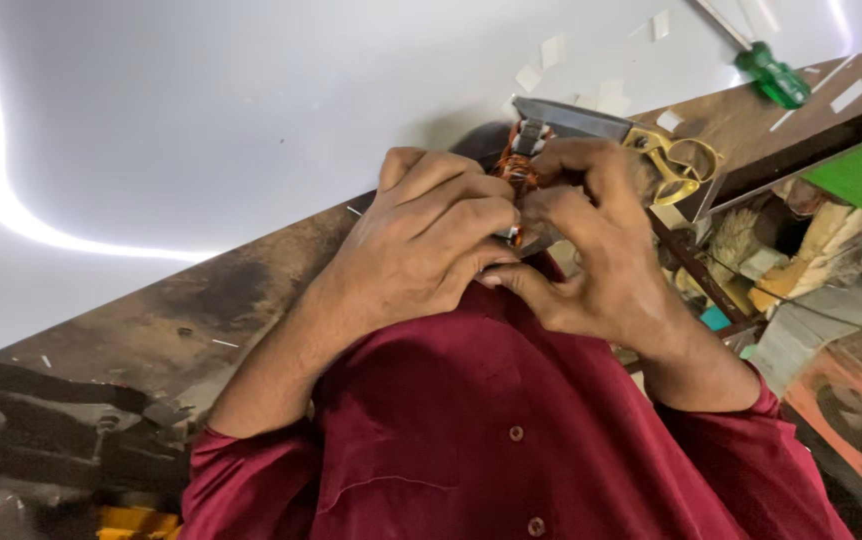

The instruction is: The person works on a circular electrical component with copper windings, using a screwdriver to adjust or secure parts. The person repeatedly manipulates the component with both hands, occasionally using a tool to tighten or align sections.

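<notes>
Both hands are working centre frame, right at the bench (201, 320) edge, over a maroon shirt (491, 440). Left hand (421, 245) is curled almost into a fist, fingertips pinching the coil (519, 165). Right hand (591, 240) is half closed, thumb and forefinger nipping the same coil from the other side, remaining fingers hooking underneath. No gap between the hands; they are touching over the part.

Coil is sitting centre, slightly above middle of frame, mostly hidden by fingers. Only a patch of orange copper winding and a bit of grey insulation are showing.

Handling, my read: small and light, fine for a fingertip grip. Wire looks thin and enamelled, so it is going to kink or scratch easily; windings are soft and will shift if squeezed. Better to be gripping the stiffer core or the insulated section, not loose turns.

Scissors (641, 150) with brass-coloured loops are lying just behind the right hand, blade pointing toward the coil. Green screwdriver (773, 76) is lying upper right on the white surface (251, 100), well apart. White paper scraps (551, 50) are lying scattered upper centre. Clutter at right edge is too blurred to identify.
</notes>
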